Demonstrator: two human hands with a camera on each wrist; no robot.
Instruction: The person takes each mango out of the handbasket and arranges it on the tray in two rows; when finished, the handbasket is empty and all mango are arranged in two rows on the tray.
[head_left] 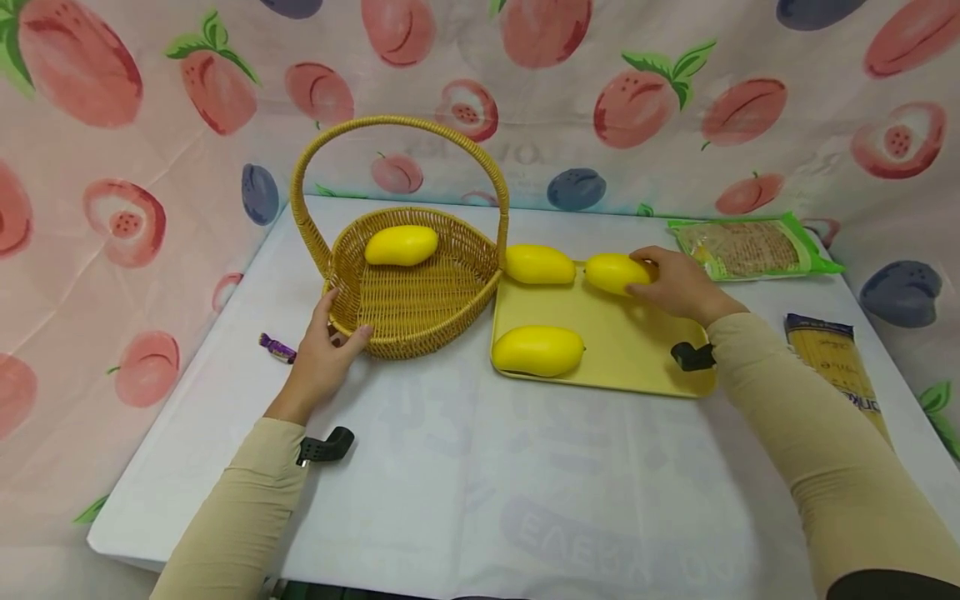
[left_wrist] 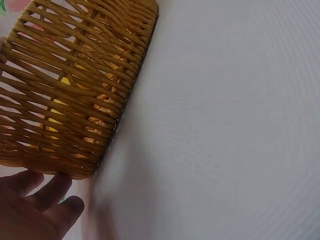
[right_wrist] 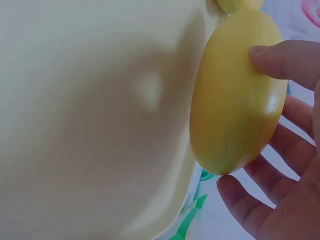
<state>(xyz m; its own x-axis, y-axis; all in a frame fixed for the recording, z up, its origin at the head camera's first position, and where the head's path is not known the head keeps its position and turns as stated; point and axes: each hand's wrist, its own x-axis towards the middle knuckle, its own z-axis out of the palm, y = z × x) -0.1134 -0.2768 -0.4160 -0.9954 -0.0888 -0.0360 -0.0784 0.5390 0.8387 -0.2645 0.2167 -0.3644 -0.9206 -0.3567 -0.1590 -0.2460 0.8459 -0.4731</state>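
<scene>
In the head view, a wicker basket (head_left: 420, 304) with a tall handle stands left of centre, one yellow mango (head_left: 401, 246) inside. My left hand (head_left: 322, 358) holds it at its near left side, thumb by the front rim, fingertips on the weave. My right hand (head_left: 686, 283) grips a mango (head_left: 611, 273) over the far edge of the yellow tray (head_left: 630, 354). From the right wrist, the thumb presses this mango's (right_wrist: 237, 95) upper side and the fingers lie along the other. A second mango (head_left: 540, 265) sits between it and the basket. Another mango (head_left: 540, 350) lies at the tray's near left corner.
A purple wrapped candy (head_left: 277, 348) lies left of the basket. Behind the right hand is a green-edged food packet (head_left: 750, 247); a pack of pasta (head_left: 832, 362) lies right of the tray, partly behind the right forearm. A fruit-patterned cloth (head_left: 540, 100) hangs behind the white table (head_left: 480, 483).
</scene>
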